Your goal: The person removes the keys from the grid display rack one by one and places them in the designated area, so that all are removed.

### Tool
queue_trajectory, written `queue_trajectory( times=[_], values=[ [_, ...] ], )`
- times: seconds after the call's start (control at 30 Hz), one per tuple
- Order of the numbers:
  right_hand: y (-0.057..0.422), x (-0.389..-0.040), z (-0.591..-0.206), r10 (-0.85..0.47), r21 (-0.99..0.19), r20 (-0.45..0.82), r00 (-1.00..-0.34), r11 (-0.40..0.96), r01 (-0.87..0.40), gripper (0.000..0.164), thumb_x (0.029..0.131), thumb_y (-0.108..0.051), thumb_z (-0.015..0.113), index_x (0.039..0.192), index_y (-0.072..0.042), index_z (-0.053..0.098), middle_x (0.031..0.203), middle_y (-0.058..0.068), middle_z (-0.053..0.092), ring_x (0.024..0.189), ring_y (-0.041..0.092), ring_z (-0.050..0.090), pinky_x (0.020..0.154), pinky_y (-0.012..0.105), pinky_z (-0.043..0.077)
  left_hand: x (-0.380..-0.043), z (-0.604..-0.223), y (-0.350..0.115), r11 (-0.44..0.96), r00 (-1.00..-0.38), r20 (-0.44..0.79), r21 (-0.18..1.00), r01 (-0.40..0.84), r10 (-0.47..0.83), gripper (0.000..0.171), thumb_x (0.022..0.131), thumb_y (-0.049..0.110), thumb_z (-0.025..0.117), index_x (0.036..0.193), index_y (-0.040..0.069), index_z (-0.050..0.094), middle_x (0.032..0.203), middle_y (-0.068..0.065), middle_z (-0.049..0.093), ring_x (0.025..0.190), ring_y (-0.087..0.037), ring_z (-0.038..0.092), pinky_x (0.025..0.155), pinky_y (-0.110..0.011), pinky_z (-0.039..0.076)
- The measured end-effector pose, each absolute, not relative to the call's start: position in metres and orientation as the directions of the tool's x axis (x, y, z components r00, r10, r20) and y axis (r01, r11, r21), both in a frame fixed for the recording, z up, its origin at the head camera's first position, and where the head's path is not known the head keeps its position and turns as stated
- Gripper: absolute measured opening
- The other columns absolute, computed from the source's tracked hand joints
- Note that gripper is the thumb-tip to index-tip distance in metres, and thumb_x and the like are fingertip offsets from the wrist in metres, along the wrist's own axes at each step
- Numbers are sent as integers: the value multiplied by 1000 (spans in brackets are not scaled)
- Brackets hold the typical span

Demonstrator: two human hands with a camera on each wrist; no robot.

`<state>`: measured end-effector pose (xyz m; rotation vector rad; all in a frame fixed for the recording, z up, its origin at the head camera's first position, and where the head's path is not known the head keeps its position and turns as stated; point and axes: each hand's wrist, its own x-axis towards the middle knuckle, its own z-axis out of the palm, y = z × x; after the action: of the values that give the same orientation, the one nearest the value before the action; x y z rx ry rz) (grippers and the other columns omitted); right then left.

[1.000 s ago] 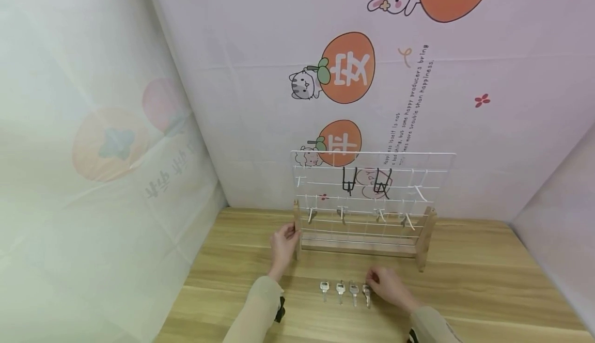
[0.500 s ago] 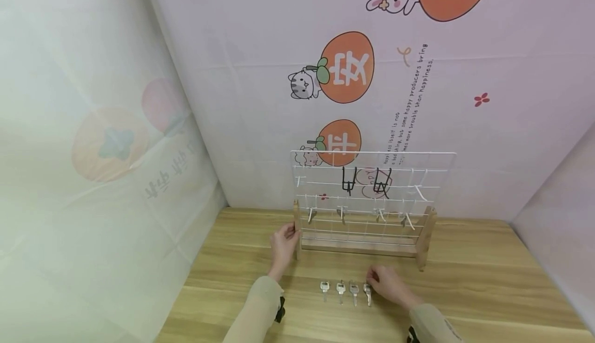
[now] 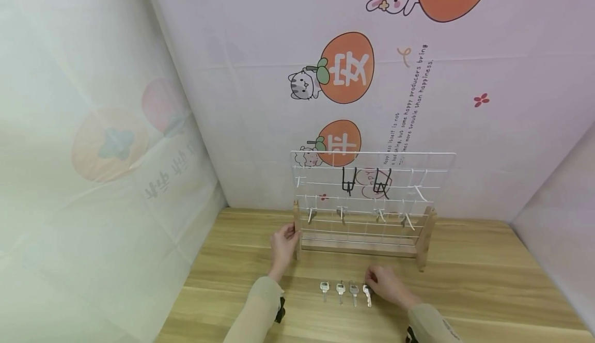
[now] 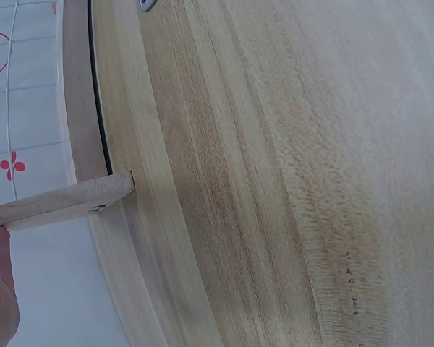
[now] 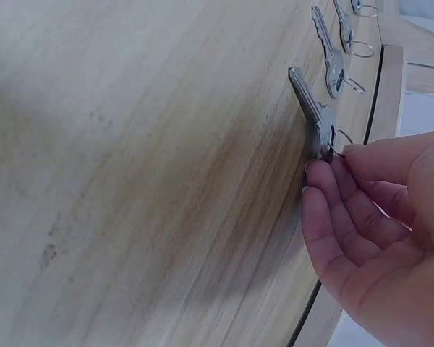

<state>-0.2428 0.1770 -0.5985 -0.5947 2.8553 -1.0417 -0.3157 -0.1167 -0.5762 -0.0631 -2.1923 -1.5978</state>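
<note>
My left hand (image 3: 282, 245) holds the left wooden post (image 3: 297, 232) of a white wire grid rack (image 3: 362, 229). In the left wrist view, its fingers (image 4: 1, 260) lie against that post, and most of the hand is out of frame. At the front of the rack, my right hand (image 3: 388, 285) pinches the small ring of the rightmost silver key (image 3: 368, 295). The right wrist view shows thumb and forefinger on the ring (image 5: 345, 137), with the key (image 5: 315, 116) low over the tabletop. Several more keys (image 3: 341, 288) with rings lie in a row to its left.
White hooks (image 3: 341, 214) hang in a lower row on the grid, with black hooks (image 3: 348, 180) and another white hook (image 3: 420, 192) above. A wooden table (image 3: 483, 281) carries everything. Printed fabric walls (image 3: 260, 126) stand behind and at both sides.
The rightmost key has turned and shifted slightly in the right hand's pinch. The left hand, the rack and the other keys stay where they were.
</note>
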Motion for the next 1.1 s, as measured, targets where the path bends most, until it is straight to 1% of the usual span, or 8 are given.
queue_trajectory(
  times=[0.2,0.43,0.73,1.1],
  values=[
    [177,-243,-597,-373,-642,71,-925,693,-328,9,86,2,65,80,-5,63,69,-2,59,58,-1,42,48,13,38,-315,-576,-117,332,-911,355,902,275,-209,20,85,-5,71,105,-8,70,104,-28,73,95,-39,74,82,-34,65],
    [177,-243,-599,-387,-603,115,-915,705,-374,10,86,1,67,80,-6,63,70,-3,60,60,-2,41,49,13,37,-311,-573,-117,343,-922,335,904,255,-197,20,87,-1,71,106,-6,70,104,-25,74,96,-36,74,81,-34,65],
    [177,-243,-598,-379,-622,95,-920,699,-353,11,86,2,66,79,-5,62,71,-1,61,60,-2,42,49,13,37,-311,-573,-118,347,-918,343,901,262,-197,19,87,-1,71,106,-7,70,104,-25,74,96,-36,74,81,-35,65],
    [178,-243,-598,-369,-623,90,-925,704,-342,12,85,3,66,78,-6,61,69,-3,59,60,-2,42,49,14,37,-313,-575,-118,336,-917,347,903,269,-198,20,87,-1,71,106,-8,70,104,-26,74,96,-37,74,81,-34,66]
  ],
)
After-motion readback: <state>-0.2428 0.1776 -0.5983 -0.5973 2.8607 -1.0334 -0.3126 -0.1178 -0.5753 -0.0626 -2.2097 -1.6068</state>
